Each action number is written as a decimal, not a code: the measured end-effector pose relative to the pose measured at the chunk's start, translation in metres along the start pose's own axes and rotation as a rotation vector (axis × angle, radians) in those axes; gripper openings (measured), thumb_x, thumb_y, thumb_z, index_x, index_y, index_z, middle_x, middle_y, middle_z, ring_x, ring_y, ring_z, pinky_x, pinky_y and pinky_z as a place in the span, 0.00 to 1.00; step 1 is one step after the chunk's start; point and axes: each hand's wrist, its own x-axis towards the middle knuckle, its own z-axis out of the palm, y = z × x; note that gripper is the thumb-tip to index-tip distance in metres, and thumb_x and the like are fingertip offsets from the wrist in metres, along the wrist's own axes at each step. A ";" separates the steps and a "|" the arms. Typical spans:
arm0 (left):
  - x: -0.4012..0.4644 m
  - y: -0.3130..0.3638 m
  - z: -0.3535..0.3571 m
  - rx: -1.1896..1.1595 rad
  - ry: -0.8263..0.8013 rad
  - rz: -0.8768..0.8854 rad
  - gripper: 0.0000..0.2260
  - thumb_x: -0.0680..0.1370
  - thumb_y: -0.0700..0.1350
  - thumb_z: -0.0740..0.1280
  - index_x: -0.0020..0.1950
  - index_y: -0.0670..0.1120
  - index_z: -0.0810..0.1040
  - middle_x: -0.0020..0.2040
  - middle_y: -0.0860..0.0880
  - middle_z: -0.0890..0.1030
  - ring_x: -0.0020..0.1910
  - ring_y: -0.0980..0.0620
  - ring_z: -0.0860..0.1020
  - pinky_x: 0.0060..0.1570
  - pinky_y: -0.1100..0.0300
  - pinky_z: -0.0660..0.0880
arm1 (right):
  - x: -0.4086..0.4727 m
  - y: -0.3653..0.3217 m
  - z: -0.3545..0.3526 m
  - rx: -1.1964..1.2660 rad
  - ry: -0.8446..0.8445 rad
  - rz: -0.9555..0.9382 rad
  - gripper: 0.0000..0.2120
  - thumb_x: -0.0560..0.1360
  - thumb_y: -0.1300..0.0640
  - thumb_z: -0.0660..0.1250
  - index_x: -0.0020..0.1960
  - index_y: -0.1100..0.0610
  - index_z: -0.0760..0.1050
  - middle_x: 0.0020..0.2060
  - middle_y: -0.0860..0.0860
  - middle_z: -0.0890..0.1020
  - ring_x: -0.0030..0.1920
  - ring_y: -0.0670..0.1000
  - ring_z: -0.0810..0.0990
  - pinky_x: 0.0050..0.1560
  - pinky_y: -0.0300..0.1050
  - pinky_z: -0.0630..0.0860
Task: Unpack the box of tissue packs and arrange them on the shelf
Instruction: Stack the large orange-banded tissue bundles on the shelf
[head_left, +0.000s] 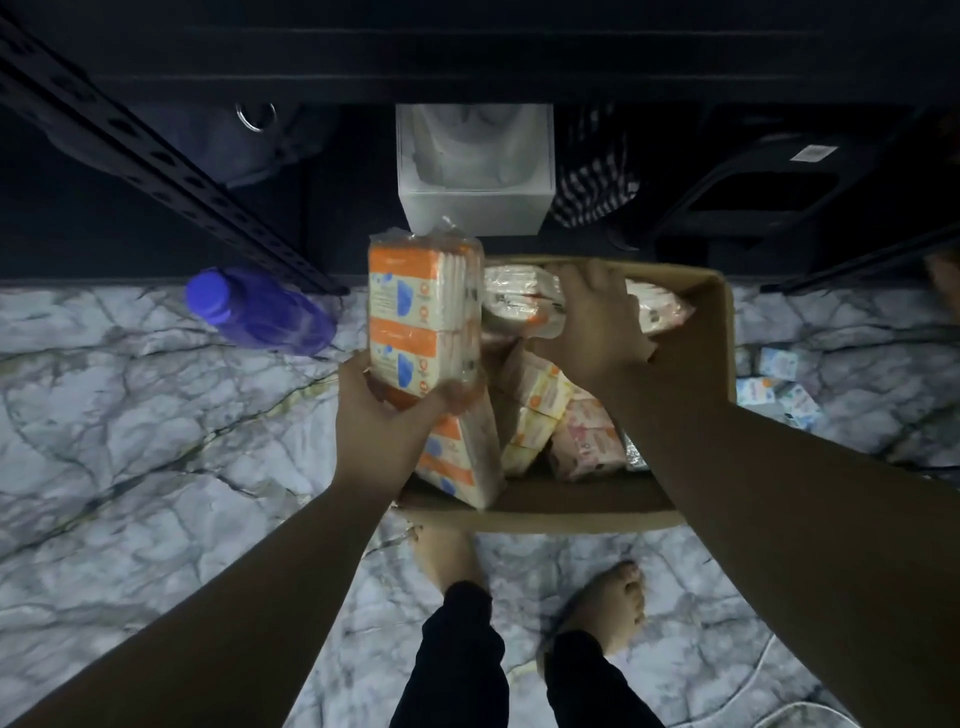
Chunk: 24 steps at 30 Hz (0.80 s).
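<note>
A cardboard box (696, 364) stands on the marble floor in front of a dark shelf (467, 57). Inside it lie several tissue packs (535, 400). My left hand (384, 421) grips the lower end of an orange-and-white tissue pack (421, 317), held upright above the box's left edge. My right hand (597, 322) reaches into the far side of the box, and its fingers curl over a pale tissue pack (519, 301) there. Another orange pack (457, 457) leans against the box's left wall.
A blue bottle (260, 309) stands on the floor by the shelf's left post (156, 161). A white open box (475, 171), striped cloth (597, 166) and a black stool (769, 192) sit under the shelf. Small packs (779, 384) lie right of the box. My bare feet (608, 608) stand behind it.
</note>
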 end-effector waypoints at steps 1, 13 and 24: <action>0.000 -0.001 0.000 -0.011 0.003 -0.005 0.25 0.69 0.41 0.82 0.54 0.56 0.70 0.49 0.58 0.81 0.44 0.70 0.81 0.38 0.72 0.77 | 0.001 -0.001 0.002 -0.037 0.022 0.005 0.40 0.68 0.44 0.79 0.75 0.49 0.68 0.68 0.55 0.72 0.68 0.62 0.69 0.63 0.60 0.72; -0.026 0.024 -0.008 -0.009 0.000 0.013 0.23 0.71 0.40 0.81 0.56 0.55 0.73 0.49 0.59 0.82 0.45 0.71 0.80 0.40 0.74 0.75 | -0.013 0.012 -0.039 0.121 0.103 0.002 0.26 0.70 0.41 0.74 0.64 0.51 0.79 0.54 0.53 0.79 0.56 0.57 0.78 0.54 0.55 0.77; -0.106 0.165 -0.039 -0.014 -0.031 0.163 0.22 0.73 0.36 0.79 0.58 0.53 0.73 0.49 0.60 0.82 0.46 0.72 0.80 0.41 0.74 0.75 | -0.128 -0.026 -0.207 0.741 0.342 0.187 0.19 0.71 0.54 0.81 0.59 0.54 0.80 0.52 0.47 0.81 0.50 0.36 0.80 0.49 0.31 0.76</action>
